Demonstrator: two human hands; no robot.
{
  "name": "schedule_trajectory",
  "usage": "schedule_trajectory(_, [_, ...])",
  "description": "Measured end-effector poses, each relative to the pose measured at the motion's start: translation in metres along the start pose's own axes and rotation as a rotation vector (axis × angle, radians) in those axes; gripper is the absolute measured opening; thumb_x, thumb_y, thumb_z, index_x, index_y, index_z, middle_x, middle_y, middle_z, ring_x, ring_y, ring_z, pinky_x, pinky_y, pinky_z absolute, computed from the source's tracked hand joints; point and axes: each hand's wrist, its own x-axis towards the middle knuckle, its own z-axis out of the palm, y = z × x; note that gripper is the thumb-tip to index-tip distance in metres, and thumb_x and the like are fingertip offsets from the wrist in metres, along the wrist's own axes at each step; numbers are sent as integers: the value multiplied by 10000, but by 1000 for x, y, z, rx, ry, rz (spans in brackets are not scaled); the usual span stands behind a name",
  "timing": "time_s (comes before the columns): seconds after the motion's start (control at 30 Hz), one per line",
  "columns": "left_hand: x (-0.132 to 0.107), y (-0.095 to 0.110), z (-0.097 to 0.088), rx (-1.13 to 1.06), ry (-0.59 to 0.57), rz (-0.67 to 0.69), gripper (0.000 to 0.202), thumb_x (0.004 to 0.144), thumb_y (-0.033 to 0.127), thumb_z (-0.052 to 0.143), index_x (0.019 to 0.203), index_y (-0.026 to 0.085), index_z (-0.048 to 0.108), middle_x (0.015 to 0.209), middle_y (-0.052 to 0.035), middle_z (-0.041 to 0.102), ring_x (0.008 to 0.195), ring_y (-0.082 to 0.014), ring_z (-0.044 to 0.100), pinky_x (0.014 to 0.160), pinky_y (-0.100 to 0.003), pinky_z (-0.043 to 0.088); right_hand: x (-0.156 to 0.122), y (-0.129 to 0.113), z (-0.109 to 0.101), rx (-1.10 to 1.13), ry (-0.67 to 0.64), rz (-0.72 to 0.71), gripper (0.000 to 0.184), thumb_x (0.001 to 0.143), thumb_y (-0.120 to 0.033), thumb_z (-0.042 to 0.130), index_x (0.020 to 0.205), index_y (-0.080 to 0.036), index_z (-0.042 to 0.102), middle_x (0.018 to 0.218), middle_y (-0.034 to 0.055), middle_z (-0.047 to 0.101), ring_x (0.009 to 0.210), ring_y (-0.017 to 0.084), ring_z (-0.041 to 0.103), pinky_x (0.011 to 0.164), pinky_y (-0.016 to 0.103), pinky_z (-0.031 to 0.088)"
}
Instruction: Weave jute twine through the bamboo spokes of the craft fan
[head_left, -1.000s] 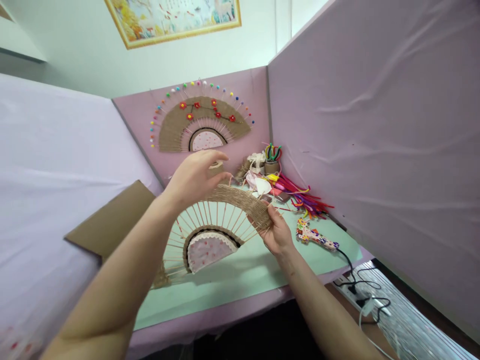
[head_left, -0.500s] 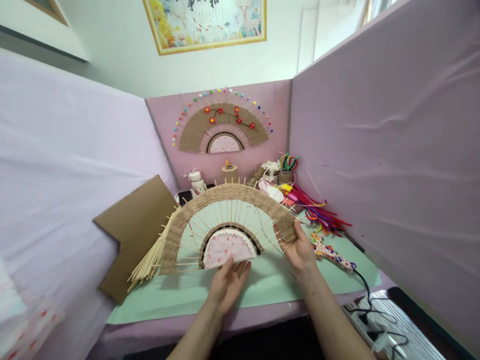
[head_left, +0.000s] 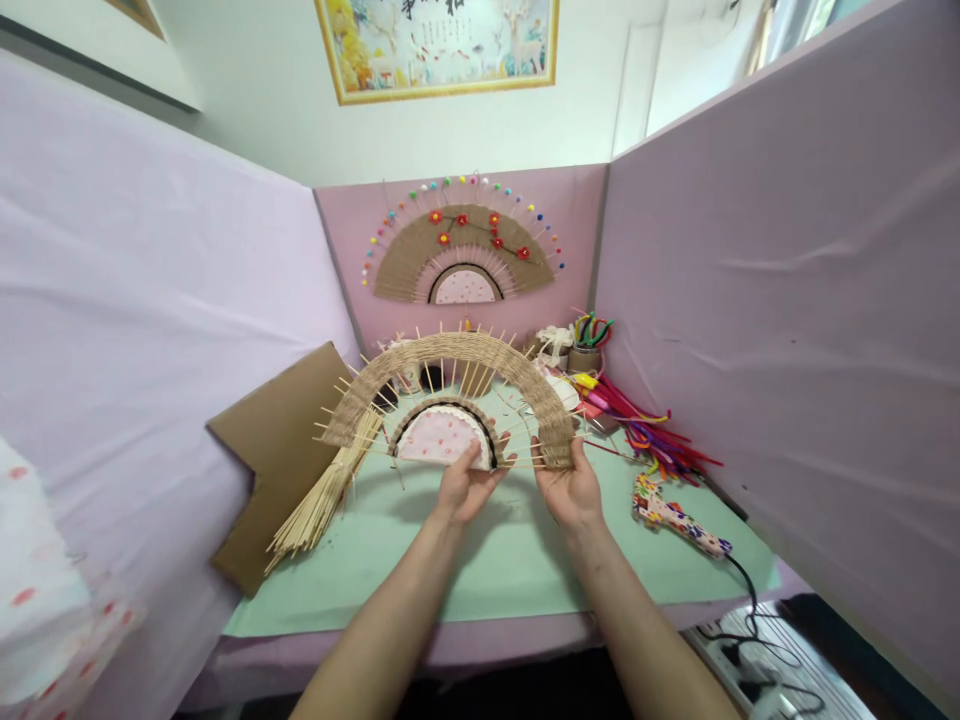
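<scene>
Held up over the mat is a woven fan point(head_left: 457, 347), a half-ring of tan cord on thin wooden sticks whose ends poke out along the outer edge. Its inner half-circle is pink dotted cloth with white lace and a black braid around it. My left hand point(head_left: 466, 488) grips the cloth part at its lower right, thumb in front and fingers behind. At the right end of the woven band, my right hand point(head_left: 571, 488) pinches the fan, thumb on the outer side. The fan hides part of the things behind it.
A finished fan point(head_left: 466, 235) with red flowers hangs on the back panel. Left are brown cardboard point(head_left: 292, 440) and a bundle of sticks point(head_left: 322, 510). Right lie pipe cleaners point(head_left: 660, 435) and a patterned glue gun point(head_left: 679, 518) with a cord. A scissors pot point(head_left: 589, 350) stands behind.
The fan has been raised and moved farther from me, and its left end has swung up. Both hands went with it, keeping hold. The camera view has shifted slightly.
</scene>
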Motion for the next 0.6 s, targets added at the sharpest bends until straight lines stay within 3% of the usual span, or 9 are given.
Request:
schedule_trajectory(0.17, [7, 8, -17, 1, 20, 21, 301, 893, 133, 511, 1178, 153, 604, 1054, -87, 722, 1054, -208, 656, 1047, -470, 434, -4, 7, -12, -136, -24, 41, 163, 932, -307, 533, 973, -224, 667, 996, 4, 742, 898, 116, 692, 829, 288, 569])
schedule_trajectory(0.27, [8, 13, -27, -17, 16, 29, 296, 891, 126, 512, 1171, 151, 607, 1061, -91, 722, 1057, -204, 657, 1037, -450, 449, -9, 3, -22, -204, -39, -4, 143, 878, -345, 590, 930, -232, 660, 967, -2, 729, 890, 124, 681, 833, 286, 560])
schedule_trajectory(0.5, [8, 14, -28, -14, -18, 16, 311, 896, 135, 511, 1193, 139, 603, 1096, -96, 716, 1075, -202, 651, 1035, -431, 461, -14, -3, -33, -483, -34, -279, 146, 763, -300, 664, 882, -220, 637, 903, -19, 659, 824, 110, 617, 828, 257, 506])
schedule_trajectory(0.6, [7, 13, -27, -13, -20, 9, 326, 901, 123, 500, 1212, 141, 596, 1077, -91, 722, 1077, -196, 651, 1057, -435, 441, -18, -9, -31, -707, 16, -549, 214, 756, -311, 678, 944, -222, 625, 968, 1, 632, 889, 136, 588, 890, 299, 468])
